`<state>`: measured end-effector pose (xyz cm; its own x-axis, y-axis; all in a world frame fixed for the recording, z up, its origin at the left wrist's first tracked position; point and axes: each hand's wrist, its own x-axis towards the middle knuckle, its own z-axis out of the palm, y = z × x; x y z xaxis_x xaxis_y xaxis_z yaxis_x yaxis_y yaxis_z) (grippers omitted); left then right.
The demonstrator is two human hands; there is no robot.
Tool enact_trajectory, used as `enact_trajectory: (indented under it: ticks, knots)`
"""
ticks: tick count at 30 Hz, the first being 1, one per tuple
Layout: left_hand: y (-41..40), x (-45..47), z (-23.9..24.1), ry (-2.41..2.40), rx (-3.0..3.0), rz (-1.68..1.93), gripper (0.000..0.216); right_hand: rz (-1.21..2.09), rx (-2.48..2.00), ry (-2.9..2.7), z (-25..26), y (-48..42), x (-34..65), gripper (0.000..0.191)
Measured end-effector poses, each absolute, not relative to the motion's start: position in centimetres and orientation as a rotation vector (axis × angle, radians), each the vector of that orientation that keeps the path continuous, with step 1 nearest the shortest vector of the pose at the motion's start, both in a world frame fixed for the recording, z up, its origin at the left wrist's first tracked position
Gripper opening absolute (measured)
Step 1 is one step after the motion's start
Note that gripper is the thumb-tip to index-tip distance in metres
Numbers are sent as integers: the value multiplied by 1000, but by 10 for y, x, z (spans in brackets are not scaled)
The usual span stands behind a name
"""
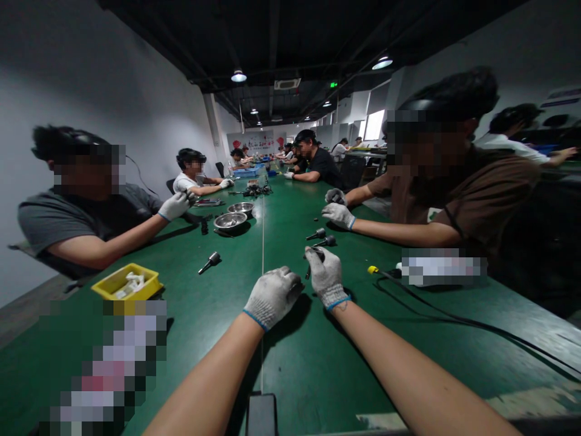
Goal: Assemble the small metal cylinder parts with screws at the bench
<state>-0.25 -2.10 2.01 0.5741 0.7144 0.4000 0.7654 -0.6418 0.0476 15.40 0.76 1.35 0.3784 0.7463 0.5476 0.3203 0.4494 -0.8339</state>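
R hand (325, 275) near socket bits (328, 241) pinches slim dark pc (308, 272), prob. stiff, slick, best held mid-body; L hand (275, 297) grip unclear.

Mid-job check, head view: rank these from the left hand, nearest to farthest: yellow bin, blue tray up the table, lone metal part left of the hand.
From the left hand:
1. Lone metal part: ahead and to its left.
2. Yellow bin: farther out left.
3. Blue tray: far up the table.
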Motion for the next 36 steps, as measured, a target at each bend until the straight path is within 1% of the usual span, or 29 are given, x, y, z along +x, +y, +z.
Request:
enact_trajectory:
  ticks: [8, 10, 14, 17, 20, 23, 25, 29, 36]
  knots:
    - [-19, -7, 17, -1217, -2628, -689, 17, 432, -1093, -1299, 14, 4, 148, 44]
    - [-19, -6, 15, -1216, -2610, -757, 20, 424, -1093, -1301, 15, 3, 148, 44]
    - [-15, -4, 8, -1194, -2605, -987, 45, 399, -1107, -1289, 16, 3, 150, 43]
    - [-14, -5, 5, -1183, -2616, -1116, 69, 372, -1120, -1293, 15, 3, 150, 45]
    - [-14, -6, 5, -1192, -2614, -1153, 93, 361, -1112, -1335, 14, 3, 150, 45]
    - [-14, -5, 5, -1157, -2628, -1138, 105, 343, -1104, -1394, 13, 2, 149, 42]
    - [-14, -5, 5, -1148, -2647, -1113, 106, 329, -1101, -1415, 13, 1, 148, 38]
    - [-14, -4, 5, -1195, -2651, -1075, 100, 321, -1093, -1427, 12, 2, 147, 31]
    - [-15, -5, 11, -1166, -2619, -1088, 87, 321, -1093, -1450, 12, 2, 144, 31]
